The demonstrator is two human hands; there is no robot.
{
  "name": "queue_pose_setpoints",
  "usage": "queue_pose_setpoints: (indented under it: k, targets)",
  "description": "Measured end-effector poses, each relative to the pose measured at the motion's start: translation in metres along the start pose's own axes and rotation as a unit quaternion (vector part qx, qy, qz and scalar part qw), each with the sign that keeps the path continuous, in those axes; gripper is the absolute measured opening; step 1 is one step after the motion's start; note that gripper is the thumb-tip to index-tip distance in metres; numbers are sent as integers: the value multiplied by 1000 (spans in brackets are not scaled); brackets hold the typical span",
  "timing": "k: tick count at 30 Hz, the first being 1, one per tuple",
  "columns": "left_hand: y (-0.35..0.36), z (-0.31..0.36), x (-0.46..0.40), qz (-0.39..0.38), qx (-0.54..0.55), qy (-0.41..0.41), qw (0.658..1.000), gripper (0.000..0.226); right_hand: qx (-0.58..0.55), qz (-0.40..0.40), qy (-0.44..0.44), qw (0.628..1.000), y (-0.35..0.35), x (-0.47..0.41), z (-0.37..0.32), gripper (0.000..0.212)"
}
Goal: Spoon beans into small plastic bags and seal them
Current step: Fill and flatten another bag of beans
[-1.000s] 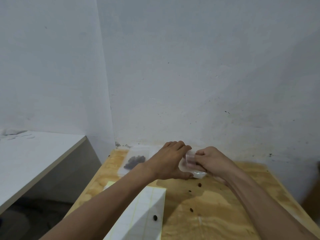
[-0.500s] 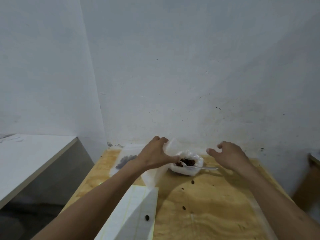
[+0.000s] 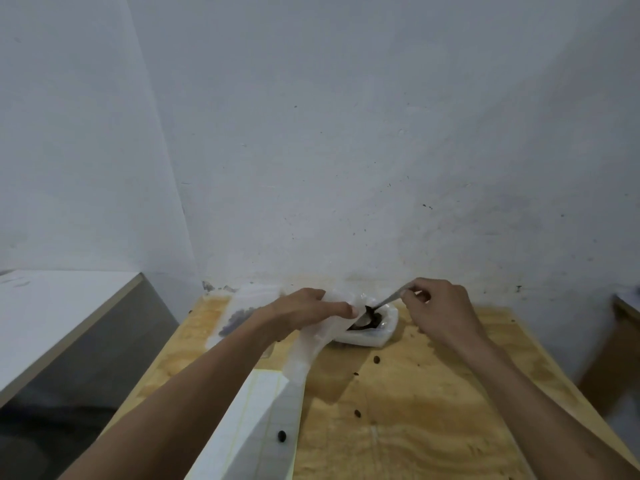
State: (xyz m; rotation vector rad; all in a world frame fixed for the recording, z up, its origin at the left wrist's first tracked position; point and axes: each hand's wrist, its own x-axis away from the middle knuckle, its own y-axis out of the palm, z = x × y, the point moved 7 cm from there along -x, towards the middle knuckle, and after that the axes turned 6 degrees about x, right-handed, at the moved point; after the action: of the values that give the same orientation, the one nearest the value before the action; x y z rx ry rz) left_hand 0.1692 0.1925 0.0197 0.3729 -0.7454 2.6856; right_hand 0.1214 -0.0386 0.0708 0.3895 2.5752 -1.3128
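the scoop likely goes best with the small plastic bag point(image 3: 313, 336) kept gaping just beside the bean container point(image 3: 375, 329); the left hand point(image 3: 304, 313) pinches that bag's mouth; the right hand point(image 3: 438, 308) pinches the spoon point(image 3: 382, 303), its bowl in the beans point(image 3: 372, 320); a filled bag point(image 3: 239, 315) lies beyond on the plywood table point(image 3: 415, 410).

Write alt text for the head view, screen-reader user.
A person's right hand pinches a spoon dipped into an open plastic bag of dark beans, while the left hand holds a small clear bag beside it. Both sit on a plywood table against a white wall, with loose beans scattered.
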Motion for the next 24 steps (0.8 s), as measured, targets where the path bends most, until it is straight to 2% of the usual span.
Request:
queue_pose_setpoints:
  k: [2, 5, 8, 10, 12, 15, 20, 22, 24]
  targets:
    - [8, -3, 4, -7, -19, -16, 1000, 89, 51, 39, -31, 997, -5, 1, -8, 24]
    - [8, -6, 2, 37, 11, -4, 999, 63, 186, 96, -62, 976, -8, 4, -12, 21]
    - [9, 6, 0, 46, 61, 39, 996, 46, 232, 89, -29, 968, -3, 4, -6, 27]
    - [12, 20, 2, 33, 75, 67, 994, 40, 187, 78, 38, 979, 4, 2, 10, 34]
    - [14, 31, 3, 24, 71, 80, 994, 43, 89, 59, 113, 988, 13, 0, 32, 42]
    - [13, 28, 1, 20, 35, 52, 998, 53, -38, 25, 194, 980, 30, 5, 57, 47]
    - [3, 4, -2, 30, 0, 23, 999, 63, -110, 18, 198, 974, 29, 11, 60, 41]
    - [-4, -1, -4, 51, -5, 41, 998, 80, -112, 24, 196, 974, 20, 9, 58, 40]
    - [-12, 3, 1, 72, -14, 84, 994, 74, -116, 32, 193, 974, 11, 6, 54, 39]
